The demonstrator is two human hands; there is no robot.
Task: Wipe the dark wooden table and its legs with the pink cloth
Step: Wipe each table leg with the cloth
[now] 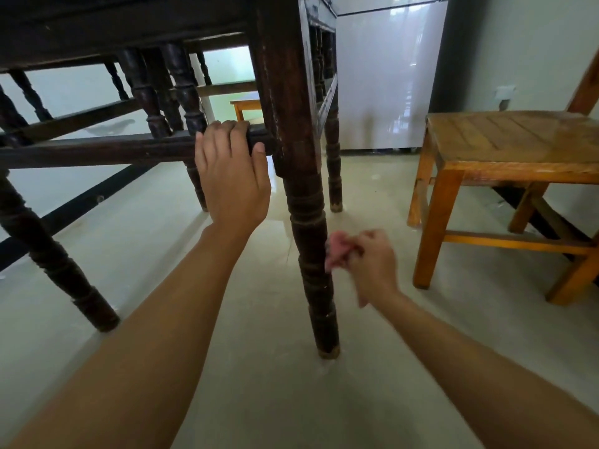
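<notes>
Left hand clasping the rail, the right hand clutches the pink cloth, best wrapped round the grooved table leg.

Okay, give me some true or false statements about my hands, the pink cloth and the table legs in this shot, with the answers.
1. The left hand grips a crossbar of the dark table. True.
2. The right hand presses the pink cloth on the tabletop. False: it holds the cloth low against the nearest table leg.
3. A light wooden chair stands on the floor to the right of that leg. True.
4. The left hand holds a second cloth. False: it holds only the crossbar.
</notes>
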